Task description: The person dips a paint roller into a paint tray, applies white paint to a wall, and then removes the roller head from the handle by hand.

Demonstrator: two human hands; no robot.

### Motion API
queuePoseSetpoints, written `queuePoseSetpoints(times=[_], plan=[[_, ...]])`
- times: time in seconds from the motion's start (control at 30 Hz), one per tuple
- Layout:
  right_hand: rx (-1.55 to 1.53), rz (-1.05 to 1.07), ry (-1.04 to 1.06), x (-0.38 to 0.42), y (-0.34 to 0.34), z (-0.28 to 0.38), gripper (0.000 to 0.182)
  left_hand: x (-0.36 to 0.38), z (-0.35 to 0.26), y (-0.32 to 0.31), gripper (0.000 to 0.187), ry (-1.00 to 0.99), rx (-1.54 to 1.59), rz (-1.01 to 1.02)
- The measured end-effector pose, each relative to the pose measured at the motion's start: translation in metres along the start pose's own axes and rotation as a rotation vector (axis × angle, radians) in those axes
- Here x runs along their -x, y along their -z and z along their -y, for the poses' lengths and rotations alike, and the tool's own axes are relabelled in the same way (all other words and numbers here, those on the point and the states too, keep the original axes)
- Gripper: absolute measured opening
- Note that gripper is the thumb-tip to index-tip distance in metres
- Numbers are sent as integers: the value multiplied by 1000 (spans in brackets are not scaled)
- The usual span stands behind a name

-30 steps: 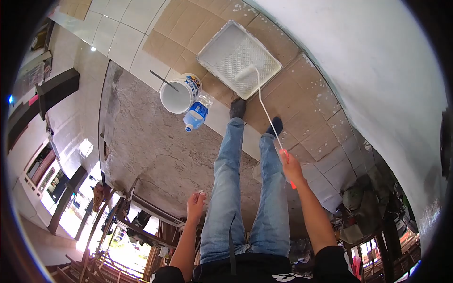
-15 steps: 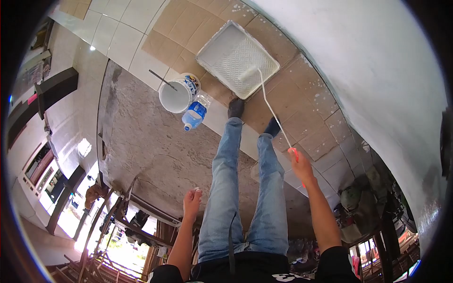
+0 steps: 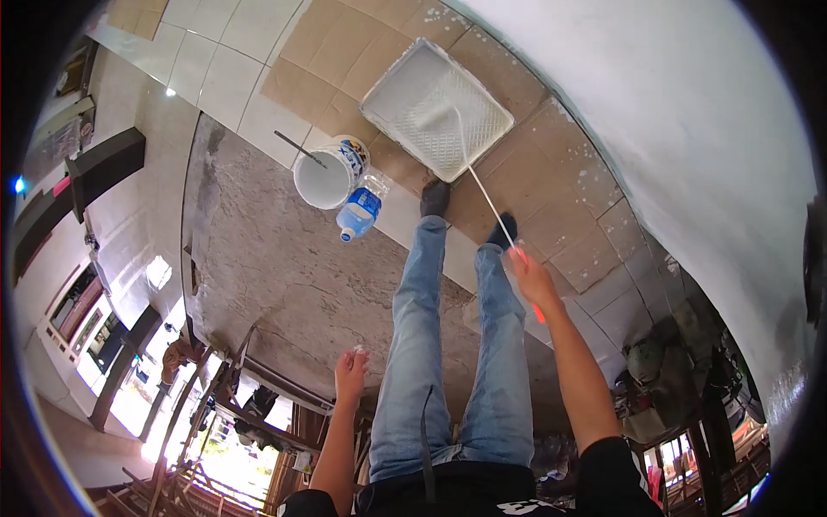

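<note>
My right hand [image 3: 534,280] is closed around the red handle of a paint roller [image 3: 488,198]. The roller's long pale rod reaches up into a paint tray [image 3: 491,108], where its head lies blurred on the ribbed surface, in whitish paint. My left hand [image 3: 351,373] hangs beside my left thigh with its fingers curled together; something small and pale shows at the fingertips, too small to name. A white bucket [image 3: 323,183] with a thin stick in it stands left of the tray, and a blue-labelled plastic bottle [image 3: 360,213] is beside it.
Cardboard [image 3: 551,189] with paint spots lies under the tray and along the white wall [image 3: 672,112]. Rough concrete [image 3: 267,250] is on the left, next to pale tiles [image 3: 228,77]. Bags and dark items [image 3: 646,362] lie at the lower right.
My right hand has moved slightly up and left with the roller. The roller head has shifted up and left within the tray. My left hand has hardly moved.
</note>
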State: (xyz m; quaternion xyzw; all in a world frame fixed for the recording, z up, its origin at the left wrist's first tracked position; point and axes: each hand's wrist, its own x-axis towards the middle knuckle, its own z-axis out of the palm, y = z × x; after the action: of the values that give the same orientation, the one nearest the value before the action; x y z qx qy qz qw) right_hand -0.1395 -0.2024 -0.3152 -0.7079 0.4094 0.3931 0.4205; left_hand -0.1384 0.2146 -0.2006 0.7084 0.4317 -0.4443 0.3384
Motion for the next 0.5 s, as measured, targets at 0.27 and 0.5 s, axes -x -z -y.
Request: queuePoseSetpoints(times=[0.27, 0.5], plan=[[50, 3, -68, 19, -11, -32, 57, 4, 5, -11, 26, 10, 54, -3], [101, 32, -106, -35, -29, 19, 58, 5, -1, -2, 30, 0, 32, 5]])
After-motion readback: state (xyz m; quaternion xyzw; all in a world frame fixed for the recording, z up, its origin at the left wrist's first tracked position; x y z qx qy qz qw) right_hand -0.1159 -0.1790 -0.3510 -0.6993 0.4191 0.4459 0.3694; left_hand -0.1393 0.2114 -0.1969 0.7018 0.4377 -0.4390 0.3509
